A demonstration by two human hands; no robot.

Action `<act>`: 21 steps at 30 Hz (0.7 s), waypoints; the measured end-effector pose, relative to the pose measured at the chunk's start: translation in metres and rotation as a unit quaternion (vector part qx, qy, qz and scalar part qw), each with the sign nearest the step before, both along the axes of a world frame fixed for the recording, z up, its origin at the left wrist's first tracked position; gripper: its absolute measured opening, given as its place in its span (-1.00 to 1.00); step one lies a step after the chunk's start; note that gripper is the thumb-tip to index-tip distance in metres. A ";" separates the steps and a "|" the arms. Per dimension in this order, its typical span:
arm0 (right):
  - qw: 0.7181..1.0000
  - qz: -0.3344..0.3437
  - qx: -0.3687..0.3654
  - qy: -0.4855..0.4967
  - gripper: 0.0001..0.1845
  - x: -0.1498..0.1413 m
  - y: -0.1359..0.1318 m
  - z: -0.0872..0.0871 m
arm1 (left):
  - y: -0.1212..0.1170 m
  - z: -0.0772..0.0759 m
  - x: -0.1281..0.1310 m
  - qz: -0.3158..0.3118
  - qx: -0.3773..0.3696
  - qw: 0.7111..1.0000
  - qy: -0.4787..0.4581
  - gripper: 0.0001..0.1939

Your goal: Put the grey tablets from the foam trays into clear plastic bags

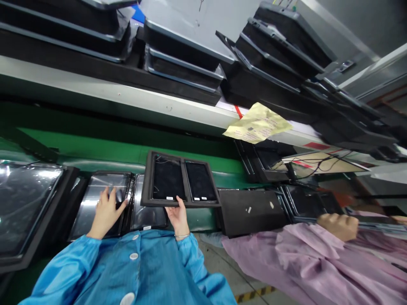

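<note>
My right hand [178, 219] grips the near edge of a black foam tray [146, 182], thumb on top and the other fingers underneath. Two dark screen panels, a larger one [168, 178] and a smaller one [200, 180], lie side by side in its recesses, with small white labels along their lower edges. The tray is held tilted above the bench. To its left, my left hand [106, 212] has its fingers spread over a shiny, film-covered panel [89, 207] in another foam tray; whether they press on it I cannot tell. A similar panel [148, 214] lies partly hidden beneath the held tray.
A large film-covered panel [22, 203] sits at far left. Stacked foam trays and panels [187, 63] line the shelf above, where a yellow paper sheet [257, 123] hangs over the edge. At right, a co-worker in a pink sleeve [302, 258] stands by a black foam board [251, 212].
</note>
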State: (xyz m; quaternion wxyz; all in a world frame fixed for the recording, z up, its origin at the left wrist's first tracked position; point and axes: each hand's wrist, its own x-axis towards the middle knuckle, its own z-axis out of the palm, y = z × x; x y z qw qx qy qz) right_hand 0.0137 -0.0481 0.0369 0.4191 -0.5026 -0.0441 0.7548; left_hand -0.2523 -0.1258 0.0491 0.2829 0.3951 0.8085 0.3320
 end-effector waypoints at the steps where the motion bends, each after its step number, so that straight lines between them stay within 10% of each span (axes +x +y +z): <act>1: 1.000 0.025 0.013 -0.013 -0.72 0.001 -0.002 0.000 | -0.006 -0.005 -0.001 -0.003 -0.017 0.999 0.052 -0.22; 8: 0.926 0.299 0.145 -0.178 -0.30 0.019 -0.045 0.000 | -0.019 -0.031 0.021 -0.055 -0.105 0.957 0.265 -0.15; 12: 0.794 0.438 0.310 -0.285 -0.54 0.003 -0.064 0.009 | -0.016 -0.034 0.024 -0.067 -0.131 0.937 0.316 -0.14; 15: 0.670 0.516 0.417 -0.332 -0.32 -0.022 -0.066 0.012 | -0.019 -0.033 0.019 -0.081 -0.139 0.929 0.335 -0.18; 21: 0.484 0.556 0.470 -0.485 -0.28 -0.067 -0.069 -0.009 | -0.036 -0.032 -0.002 -0.143 -0.109 0.924 0.338 -0.23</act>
